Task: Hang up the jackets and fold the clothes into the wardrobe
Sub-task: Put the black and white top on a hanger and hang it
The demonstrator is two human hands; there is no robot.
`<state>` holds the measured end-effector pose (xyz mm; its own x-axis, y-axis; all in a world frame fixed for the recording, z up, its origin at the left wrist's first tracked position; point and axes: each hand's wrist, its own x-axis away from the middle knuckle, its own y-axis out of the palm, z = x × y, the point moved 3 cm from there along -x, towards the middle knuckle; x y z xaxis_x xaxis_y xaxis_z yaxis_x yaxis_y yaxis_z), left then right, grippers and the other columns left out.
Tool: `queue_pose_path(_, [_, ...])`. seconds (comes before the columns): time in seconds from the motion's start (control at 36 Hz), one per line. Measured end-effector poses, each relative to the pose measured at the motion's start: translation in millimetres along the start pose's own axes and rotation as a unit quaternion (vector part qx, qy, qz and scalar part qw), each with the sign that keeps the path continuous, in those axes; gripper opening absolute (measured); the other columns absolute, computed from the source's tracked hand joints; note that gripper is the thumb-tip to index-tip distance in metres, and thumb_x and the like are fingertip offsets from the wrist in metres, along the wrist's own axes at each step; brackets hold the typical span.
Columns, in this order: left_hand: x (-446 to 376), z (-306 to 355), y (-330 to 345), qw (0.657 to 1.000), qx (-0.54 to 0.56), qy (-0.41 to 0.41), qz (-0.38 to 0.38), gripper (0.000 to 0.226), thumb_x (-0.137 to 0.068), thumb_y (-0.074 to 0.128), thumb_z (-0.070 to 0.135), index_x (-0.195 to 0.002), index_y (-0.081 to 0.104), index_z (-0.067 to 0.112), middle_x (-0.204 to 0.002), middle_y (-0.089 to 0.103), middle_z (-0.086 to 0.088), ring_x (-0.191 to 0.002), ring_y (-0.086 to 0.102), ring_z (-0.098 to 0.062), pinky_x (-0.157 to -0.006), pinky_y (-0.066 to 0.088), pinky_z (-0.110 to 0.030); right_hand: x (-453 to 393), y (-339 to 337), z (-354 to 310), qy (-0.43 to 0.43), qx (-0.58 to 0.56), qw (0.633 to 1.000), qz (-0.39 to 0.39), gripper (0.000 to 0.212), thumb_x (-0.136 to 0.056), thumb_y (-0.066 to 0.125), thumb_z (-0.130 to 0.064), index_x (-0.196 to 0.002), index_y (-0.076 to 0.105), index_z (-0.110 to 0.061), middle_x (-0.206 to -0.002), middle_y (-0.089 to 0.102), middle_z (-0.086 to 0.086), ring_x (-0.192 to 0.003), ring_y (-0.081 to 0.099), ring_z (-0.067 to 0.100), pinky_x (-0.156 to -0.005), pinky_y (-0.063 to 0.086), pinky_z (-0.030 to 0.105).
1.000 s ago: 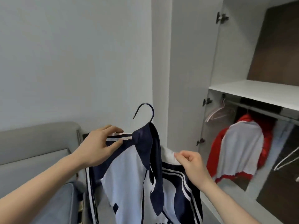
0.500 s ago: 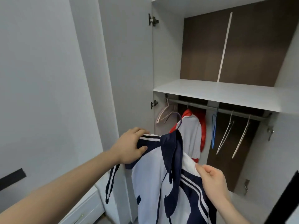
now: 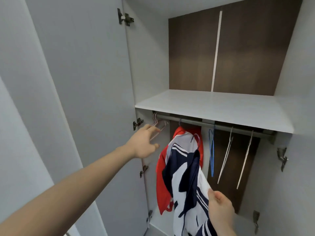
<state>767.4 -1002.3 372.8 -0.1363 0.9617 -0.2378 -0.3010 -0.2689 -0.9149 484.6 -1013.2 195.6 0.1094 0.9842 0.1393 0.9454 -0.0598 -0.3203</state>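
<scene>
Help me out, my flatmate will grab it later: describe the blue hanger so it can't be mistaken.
Look under the white shelf at the grey rail. Right of the hanging red and white jacket, the blue hanger hangs bare. It is the only blue one; the two bare hangers further right are pale.

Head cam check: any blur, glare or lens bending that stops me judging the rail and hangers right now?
Head view: even soft light, no glare; the rail sits in the shelf's shadow yet reads clearly; wide-angle bending slants the wardrobe edges; left hand and navy-white jacket slightly motion-soft.
</scene>
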Motion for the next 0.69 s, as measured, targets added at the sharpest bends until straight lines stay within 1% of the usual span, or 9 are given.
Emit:
queue_pose_path(0.06, [-22,-2,-1,1.000,0.002,-0.003,-0.001,0.061,-0.089,0.069,0.029,-0.145,0.049,0.019,-0.146,0.043,-0.002,-0.136,0.044,-0.021,-0.110,0.034,-0.026,-15,4,2,0.009,-0.002,1.000,0.006,0.044,-0.102,0.052,-0.030,-0.078,0.054,0.007,-0.067,0.051,0.020,-0.065,0.049,0.027,-0.060,0.032,0.036])
queue_pose_path(0.14, [-56,-4,-5,1.000,-0.007,0.002,-0.003,0.062,-0.086,0.070,0.027,-0.144,0.050,0.017,-0.144,0.044,-0.004,-0.132,0.047,-0.021,-0.107,0.033,-0.024,-36,10,1,0.019,-0.016,0.999,0.020,0.043,-0.103,0.050,-0.028,-0.069,0.044,-0.003,-0.065,0.044,0.014,-0.062,0.043,0.026,-0.059,0.030,0.036])
queue_pose_path(0.22, [-91,-7,-10,1.000,-0.013,0.012,0.006,0.060,-0.085,0.069,0.026,-0.141,0.051,0.017,-0.141,0.045,-0.005,-0.129,0.049,-0.022,-0.110,0.038,-0.030,-56,22,0,0.028,-0.029,0.999,0.033,0.042,-0.103,0.049,-0.029,-0.069,0.045,-0.005,-0.063,0.044,0.011,-0.061,0.043,0.024,-0.059,0.031,0.035])
queue_pose_path(0.33, [-135,-19,-14,0.998,-0.053,0.030,0.009,0.067,-0.084,0.071,0.034,-0.145,0.048,0.019,-0.151,0.039,-0.006,-0.136,0.044,-0.029,-0.115,0.037,-0.040,-81,46,-8,0.038,-0.051,0.996,0.059,0.043,-0.104,0.047,-0.028,-0.068,0.048,-0.005,-0.063,0.050,0.010,-0.064,0.048,0.025,-0.064,0.036,0.037])
queue_pose_path(0.47, [-183,-39,-15,0.995,-0.087,0.026,-0.031,0.071,-0.090,0.066,0.033,-0.154,0.037,0.023,-0.162,0.027,-0.007,-0.145,0.034,-0.031,-0.119,0.031,-0.040,-109,85,-27,0.056,-0.068,0.993,0.078,0.035,-0.103,0.045,-0.028,-0.076,0.058,-0.010,-0.078,0.061,0.011,-0.085,0.058,0.033,-0.080,0.044,0.039])
queue_pose_path(0.53, [-200,-47,-13,0.994,-0.100,0.022,-0.047,0.069,-0.095,0.062,0.037,-0.156,0.033,0.025,-0.165,0.022,-0.007,-0.149,0.029,-0.031,-0.121,0.026,-0.039,-122,100,-37,0.052,-0.072,0.992,0.088,0.036,-0.104,0.044,-0.026,-0.078,0.059,-0.006,-0.079,0.061,0.011,-0.084,0.058,0.033,-0.082,0.045,0.040])
queue_pose_path(0.58, [-216,-54,-8,0.992,-0.106,0.022,-0.059,0.065,-0.099,0.056,0.043,-0.158,0.031,0.027,-0.167,0.019,-0.006,-0.151,0.024,-0.029,-0.123,0.021,-0.038,-136,113,-45,0.048,-0.084,0.991,0.094,0.037,-0.105,0.043,-0.024,-0.079,0.057,-0.002,-0.077,0.059,0.012,-0.078,0.055,0.031,-0.078,0.044,0.040])
queue_pose_path(0.64, [-227,-61,-2,0.991,-0.109,0.019,-0.078,0.062,-0.102,0.048,0.049,-0.158,0.030,0.029,-0.168,0.017,-0.005,-0.153,0.019,-0.027,-0.124,0.017,-0.037,-145,126,-52,0.051,-0.098,0.989,0.094,0.034,-0.106,0.041,-0.023,-0.084,0.057,-0.003,-0.076,0.057,0.008,-0.076,0.052,0.028,-0.076,0.038,0.036])
queue_pose_path(0.69, [-236,-66,6,0.988,-0.114,0.012,-0.099,0.063,-0.103,0.042,0.053,-0.159,0.027,0.031,-0.169,0.015,-0.003,-0.154,0.017,-0.026,-0.125,0.015,-0.037,-155,138,-57,0.055,-0.112,0.987,0.100,0.032,-0.107,0.040,-0.023,-0.089,0.058,-0.004,-0.077,0.056,0.006,-0.077,0.053,0.027,-0.077,0.037,0.034])
